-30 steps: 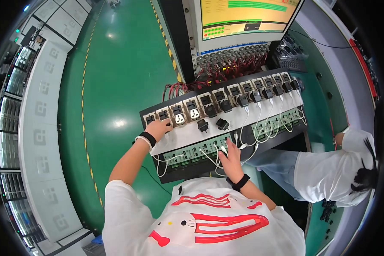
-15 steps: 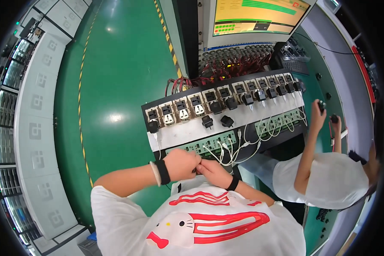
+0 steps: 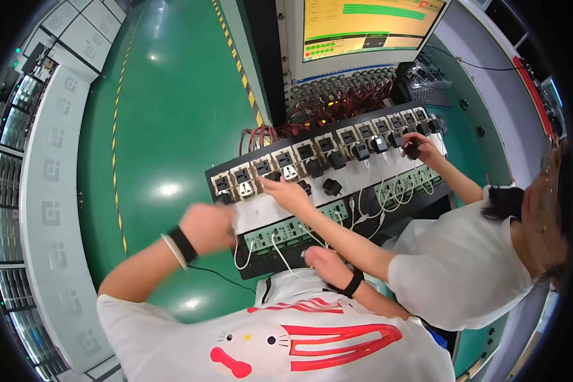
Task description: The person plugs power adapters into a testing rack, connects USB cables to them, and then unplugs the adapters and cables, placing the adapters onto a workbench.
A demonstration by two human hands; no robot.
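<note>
Left hand (image 3: 208, 226), motion-blurred so grip can't be told, sits at the near-left corner of the long black test rack of white sockets (image 3: 248, 167), w/ the sockets up and right of it. Right hand (image 3: 326, 265) is curled loosely round thin white cables (image 3: 280, 262) at the green terminal strip (image 3: 293, 227); left is nearer the sockets. A co-worker's hand (image 3: 286, 191) already reaches across to the left-end white sockets.
</note>
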